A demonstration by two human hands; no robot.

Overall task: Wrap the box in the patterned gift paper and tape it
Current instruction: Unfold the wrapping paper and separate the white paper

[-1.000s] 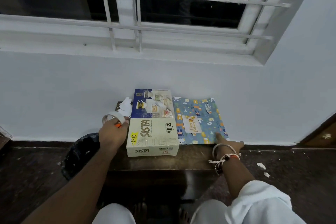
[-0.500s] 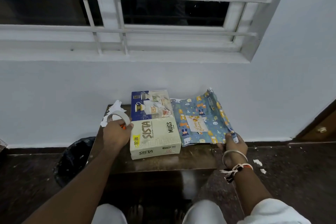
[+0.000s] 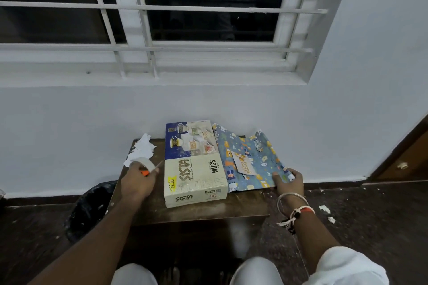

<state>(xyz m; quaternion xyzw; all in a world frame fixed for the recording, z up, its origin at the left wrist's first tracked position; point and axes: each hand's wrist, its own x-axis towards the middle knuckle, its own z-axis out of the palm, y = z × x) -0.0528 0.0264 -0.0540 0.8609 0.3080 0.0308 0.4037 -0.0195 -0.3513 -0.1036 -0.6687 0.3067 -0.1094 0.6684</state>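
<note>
Box and paper side by side on the table, a hand at each

The box (image 3: 195,162) lies flat mid-table (image 3: 208,211), long axis running near to far, its mug-picture end at the wall and its "SISTA" end near. The paper (image 3: 250,164) lies against the box's right side, lengthwise the same way, its far right corner lifted. The right hand (image 3: 289,180) pinches the paper's near right corner, fingers curled over the edge. The left hand (image 3: 139,180), just left of the box, grips a tape roll (image 3: 142,162) with curled fingers; something orange shows beneath them. White scraps (image 3: 141,148) lie at the far left
</note>
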